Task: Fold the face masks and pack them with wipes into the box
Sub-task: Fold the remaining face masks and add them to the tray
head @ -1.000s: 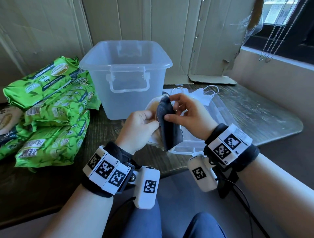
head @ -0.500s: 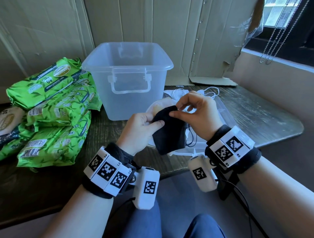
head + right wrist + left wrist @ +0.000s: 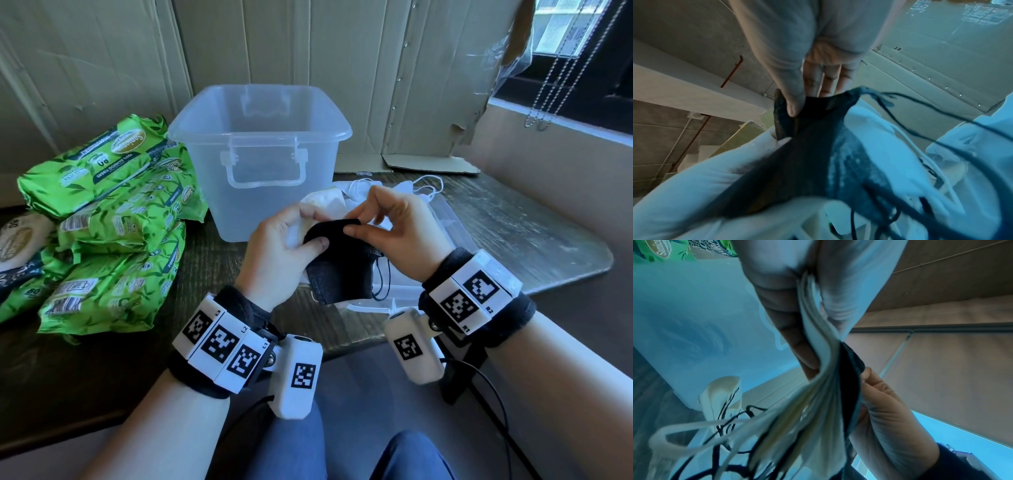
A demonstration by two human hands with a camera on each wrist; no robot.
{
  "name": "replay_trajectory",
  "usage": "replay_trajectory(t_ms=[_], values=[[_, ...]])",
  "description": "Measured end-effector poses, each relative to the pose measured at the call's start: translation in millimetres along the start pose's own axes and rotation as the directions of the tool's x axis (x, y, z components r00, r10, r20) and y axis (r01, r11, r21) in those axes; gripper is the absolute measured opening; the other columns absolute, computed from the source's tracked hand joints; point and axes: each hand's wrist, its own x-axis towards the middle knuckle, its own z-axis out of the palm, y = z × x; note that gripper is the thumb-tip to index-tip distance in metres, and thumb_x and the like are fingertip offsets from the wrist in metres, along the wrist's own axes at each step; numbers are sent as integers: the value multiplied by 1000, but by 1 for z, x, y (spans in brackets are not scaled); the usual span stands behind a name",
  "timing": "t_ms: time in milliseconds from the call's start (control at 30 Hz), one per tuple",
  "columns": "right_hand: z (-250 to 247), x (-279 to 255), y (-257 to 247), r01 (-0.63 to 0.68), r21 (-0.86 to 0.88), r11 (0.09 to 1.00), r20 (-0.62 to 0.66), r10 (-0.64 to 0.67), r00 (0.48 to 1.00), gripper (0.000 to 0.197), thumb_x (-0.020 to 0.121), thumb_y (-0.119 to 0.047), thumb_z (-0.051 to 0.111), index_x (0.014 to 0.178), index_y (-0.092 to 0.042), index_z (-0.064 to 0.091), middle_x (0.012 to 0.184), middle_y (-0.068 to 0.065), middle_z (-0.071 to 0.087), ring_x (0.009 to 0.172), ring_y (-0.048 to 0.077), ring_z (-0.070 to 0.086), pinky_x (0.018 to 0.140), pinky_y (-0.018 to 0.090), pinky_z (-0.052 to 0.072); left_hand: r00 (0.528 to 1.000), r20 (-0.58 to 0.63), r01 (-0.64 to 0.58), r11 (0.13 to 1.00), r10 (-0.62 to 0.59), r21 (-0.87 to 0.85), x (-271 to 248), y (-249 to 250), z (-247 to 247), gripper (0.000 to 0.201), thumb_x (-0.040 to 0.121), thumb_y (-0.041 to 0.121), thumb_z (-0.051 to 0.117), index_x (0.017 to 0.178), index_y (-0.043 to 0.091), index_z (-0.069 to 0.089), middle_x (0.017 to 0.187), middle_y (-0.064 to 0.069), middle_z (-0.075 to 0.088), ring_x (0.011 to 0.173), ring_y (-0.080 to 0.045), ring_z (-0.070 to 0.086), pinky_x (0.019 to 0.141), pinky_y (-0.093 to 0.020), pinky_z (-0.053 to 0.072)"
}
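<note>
Black mask [image 3: 337, 263], pinched between left hand [image 3: 277, 260], right hand [image 3: 399, 233]

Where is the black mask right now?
In the head view, the black mask sits centre frame, pinched between the left hand and right hand, just in front of the clear box.

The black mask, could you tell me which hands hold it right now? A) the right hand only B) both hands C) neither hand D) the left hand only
B: the left hand and the right hand each pinch the black mask at its top edge, in front of the clear box.
</note>
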Motion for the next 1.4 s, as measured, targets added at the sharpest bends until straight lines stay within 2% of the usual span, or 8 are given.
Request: replay_trajectory(t_ms=[233,400,500,700,867,1033,1200,1400], values=[[-5,3,-4,-164,153,975,187,134,973,29,76,-17,58,95,-29,40,62,18,41,55,23,39,51,29,34,996,28,81,996,-80,-36,-2,9,-1,19,78,14,73,85,31,69,95,13,71,95,9,61,87,-5,39],[-9,7,-3,-194,139,971,256,154,954,36,83,1,62,95,-26,41,59,1,45,54,18,41,50,25,35,995,24,98,995,-97,-32,-2,8,-1,21,71,14,79,87,27,71,95,11,71,96,6,60,92,-9,38],[-9,10,-5,-183,104,978,265,150,952,33,79,-6,65,95,-23,42,60,3,45,57,21,40,53,30,34,997,28,79,996,-78,-31,-2,7,0,26,69,11,80,81,31,69,90,17,69,90,11,60,87,-6,38],[-9,13,-8,-112,-117,987,197,133,971,30,73,-9,74,90,-16,51,46,-14,48,45,3,40,50,14,28,998,50,-21,998,24,-53,-2,5,2,41,70,0,77,90,33,63,97,21,66,94,14,57,91,-5,37],[-7,11,-6,-104,-193,976,145,133,980,33,64,-20,81,76,-28,51,66,-10,45,61,11,45,61,19,36,997,50,-54,997,57,-51,-2,2,2,45,64,11,71,98,36,57,101,25,66,106,1,58,101,-21,39],[-6,7,-1,-5,-117,993,37,9,999,29,60,-18,81,60,-25,53,65,-15,51,62,-4,48,61,9,34,1000,27,9,998,-8,-60,-1,1,0,40,65,6,81,89,30,59,93,17,64,94,2,58,96,-19,41],[-8,7,-5,-47,34,998,174,40,984,28,66,1,77,67,-24,65,52,-19,59,53,-2,49,58,7,37,995,72,65,997,-63,-31,-2,3,-1,31,68,17,80,90,33,65,98,16,68,100,1,59,98,-17,39],[-9,12,-12,-69,-60,996,152,77,985,37,62,-5,82,77,-31,61,56,-11,53,52,2,45,59,14,36,993,107,52,999,-53,6,-2,2,1,40,68,18,79,105,24,66,107,9,69,107,-4,60,99,-22,41]])
